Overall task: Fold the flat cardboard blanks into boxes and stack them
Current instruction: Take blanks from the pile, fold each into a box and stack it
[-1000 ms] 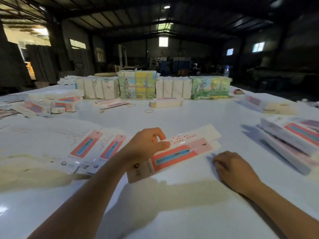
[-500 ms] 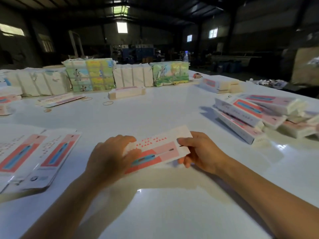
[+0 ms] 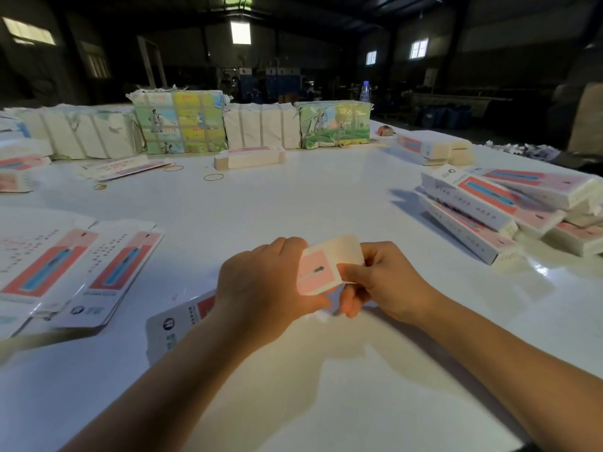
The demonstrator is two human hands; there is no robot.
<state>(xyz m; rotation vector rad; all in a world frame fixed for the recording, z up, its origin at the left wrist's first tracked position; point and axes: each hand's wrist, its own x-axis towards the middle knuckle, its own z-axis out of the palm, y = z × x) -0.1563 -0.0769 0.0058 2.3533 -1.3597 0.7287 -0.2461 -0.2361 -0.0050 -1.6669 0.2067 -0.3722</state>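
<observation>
In the centre of the frame the left hand [image 3: 270, 288] and the right hand [image 3: 381, 282] both grip one cardboard blank [image 3: 326, 265], lifted above the white table [image 3: 293, 210]. I think a crooked squeeze may crease the panel wrongly. Finished boxes [image 3: 483, 203] lie at right, flat blanks [image 3: 107, 272] at left; between them is room.

Glossy smooth white table [image 3: 293, 207]; printed cardboard blank [image 3: 321, 267], slight sheen; matt paper-wrapped bundles [image 3: 261, 128].
</observation>
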